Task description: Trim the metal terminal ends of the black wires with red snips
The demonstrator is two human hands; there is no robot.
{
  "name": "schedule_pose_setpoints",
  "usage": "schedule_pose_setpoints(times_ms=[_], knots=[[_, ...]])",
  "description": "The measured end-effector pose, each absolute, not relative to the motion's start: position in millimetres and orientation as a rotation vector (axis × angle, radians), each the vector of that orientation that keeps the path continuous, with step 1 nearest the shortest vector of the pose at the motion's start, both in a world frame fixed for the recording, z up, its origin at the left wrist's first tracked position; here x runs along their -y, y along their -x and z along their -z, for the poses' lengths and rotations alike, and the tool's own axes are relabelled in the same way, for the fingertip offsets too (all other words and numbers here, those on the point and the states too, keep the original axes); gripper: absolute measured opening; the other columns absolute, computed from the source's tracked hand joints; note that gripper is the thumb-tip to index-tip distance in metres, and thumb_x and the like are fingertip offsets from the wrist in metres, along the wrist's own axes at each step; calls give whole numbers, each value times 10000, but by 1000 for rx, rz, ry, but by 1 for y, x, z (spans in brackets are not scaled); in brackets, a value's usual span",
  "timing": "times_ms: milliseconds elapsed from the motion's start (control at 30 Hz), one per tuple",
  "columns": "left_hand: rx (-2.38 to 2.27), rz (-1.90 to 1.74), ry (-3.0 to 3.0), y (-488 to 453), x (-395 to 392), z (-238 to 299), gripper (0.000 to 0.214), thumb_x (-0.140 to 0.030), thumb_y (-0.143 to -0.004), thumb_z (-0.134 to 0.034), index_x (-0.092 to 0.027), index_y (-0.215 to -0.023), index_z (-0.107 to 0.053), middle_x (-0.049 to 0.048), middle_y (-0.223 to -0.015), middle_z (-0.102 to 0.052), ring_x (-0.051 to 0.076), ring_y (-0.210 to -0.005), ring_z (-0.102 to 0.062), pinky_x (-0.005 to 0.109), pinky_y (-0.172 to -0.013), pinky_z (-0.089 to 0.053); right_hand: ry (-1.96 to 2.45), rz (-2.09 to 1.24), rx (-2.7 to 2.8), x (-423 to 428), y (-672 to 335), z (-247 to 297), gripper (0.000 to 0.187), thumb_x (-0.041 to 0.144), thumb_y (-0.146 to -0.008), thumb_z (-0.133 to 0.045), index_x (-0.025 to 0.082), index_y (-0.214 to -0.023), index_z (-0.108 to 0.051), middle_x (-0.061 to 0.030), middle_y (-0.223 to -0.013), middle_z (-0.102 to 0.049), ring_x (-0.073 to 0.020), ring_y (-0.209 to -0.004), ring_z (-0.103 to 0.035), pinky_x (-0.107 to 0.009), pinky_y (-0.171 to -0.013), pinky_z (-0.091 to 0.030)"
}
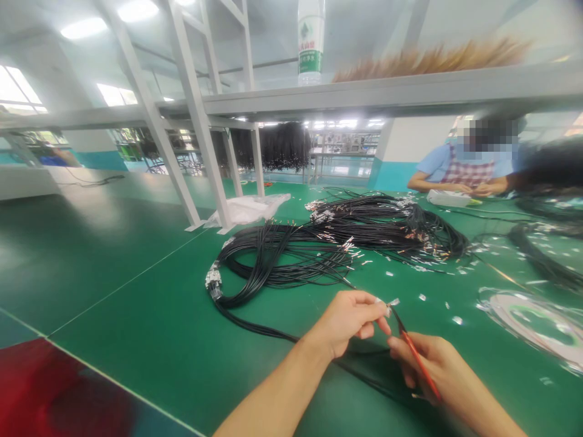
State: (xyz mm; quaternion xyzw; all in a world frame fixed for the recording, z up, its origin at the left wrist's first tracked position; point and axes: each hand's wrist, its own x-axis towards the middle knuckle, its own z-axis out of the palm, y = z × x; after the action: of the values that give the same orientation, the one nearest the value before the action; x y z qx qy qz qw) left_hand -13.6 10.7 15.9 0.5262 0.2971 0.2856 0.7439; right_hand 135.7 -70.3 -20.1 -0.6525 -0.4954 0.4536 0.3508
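Observation:
My left hand is closed in a pinch on the end of a black cable, with a small whitish piece showing at its fingertips. Beside it, my right hand grips a slim tool with a red-orange handle; its dark tip points up toward the left fingertips. Whether the tip touches the cable end, I cannot tell. Several black cables run from a looped bundle on the left and pass under my hands. Beyond them lies a larger bundle of black cables with bare, light-coloured ends.
White scraps litter the green tabletop. A flat ring-shaped roll lies at right. White posts carry a shelf with a water bottle. Across the table sits a person in a checked apron.

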Motion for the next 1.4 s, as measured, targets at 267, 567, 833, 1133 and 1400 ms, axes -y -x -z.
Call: schedule_pose_setpoints(times_ms=[267,567,833,1133,1400], knots=[[-766,-832,-1407,8,-2,-10,166,-306,-775,-582,-142,-750,-582,-8,-596,-591,52,-446,-403,215,-475,-294,1779,-1010,1385,70,-142,26,451,623,-736,-523,207,-565,-508,3,-413,-558,-123,-333,-424,-222,-371,-285],[-643,-651,-1237,12,-7,-14,219,-342,-735,-627,-131,-754,-569,-8,-580,-602,26,-361,-323,208,-405,-206,1820,-730,1584,63,-147,14,437,597,-716,-525,223,-497,-464,-4,-433,-523,-170,-445,-442,-263,-472,-319],[-431,-399,-1034,21,-21,-9,286,-356,-670,-725,-111,-705,-580,9,-573,-618,4,-337,-324,218,-398,-134,1712,-910,1663,62,-153,12,427,578,-758,-529,205,-557,-483,7,-470,-531,-142,-458,-436,-241,-467,-312],[-378,-397,-975,23,-24,-4,275,-332,-679,-738,-117,-713,-570,-1,-606,-610,-2,-338,-305,213,-411,-173,1801,-1014,1540,61,-163,25,403,549,-717,-565,217,-519,-449,10,-393,-534,-105,-302,-391,-221,-345,-263],[-448,-552,-1148,18,-21,-4,342,-380,-644,-757,-128,-769,-562,12,-612,-626,20,-384,-363,209,-425,-187,1601,-901,1157,60,-155,-5,487,622,-689,-603,164,-855,-608,17,-539,-570,-114,-405,-468,-223,-404,-310]])
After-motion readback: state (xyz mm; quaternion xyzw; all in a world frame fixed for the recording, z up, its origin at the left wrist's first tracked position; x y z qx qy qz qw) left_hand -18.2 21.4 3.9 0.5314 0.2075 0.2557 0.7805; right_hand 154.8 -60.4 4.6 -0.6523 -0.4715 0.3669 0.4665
